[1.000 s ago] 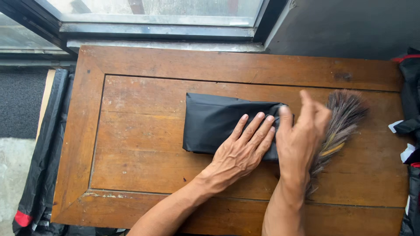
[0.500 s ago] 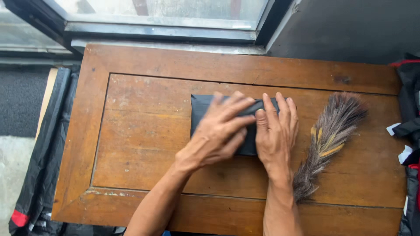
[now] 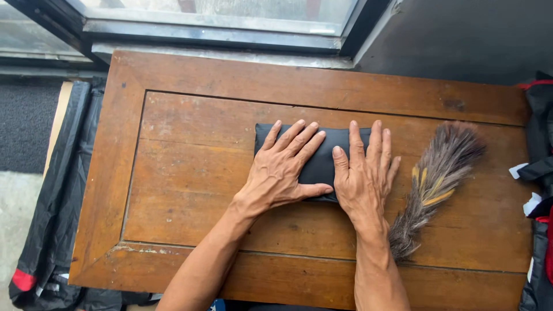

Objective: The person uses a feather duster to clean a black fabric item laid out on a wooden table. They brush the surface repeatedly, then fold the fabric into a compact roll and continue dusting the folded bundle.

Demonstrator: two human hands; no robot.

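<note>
Head view shows first the near edge of the wooden worktop, where both forearms come in and reach toward the middle. Left hand lies flat with the fingers spread and stretched, palm down on the left half of a folded black cloth. Right hand is also flat and open, fingers together and pointing to the far edge, and it covers the right end of the cloth. Neither hand closes around anything; both only press from above.

The folded black cloth sits near the centre of the worktop, a little toward the far edge, as a small thick rectangle. It looks soft and light, with a smooth, maybe slippery surface, so I judge that it can spring open or slide when the pressure goes away. It is not fragile. A good place to take it is along the long folded edges, with thumb below and fingers on top, so the layers stay together.

Just beside the right hand, toward the right edge, lies a feather duster, apart from the cloth. Beyond the far edge runs a window frame.
</note>
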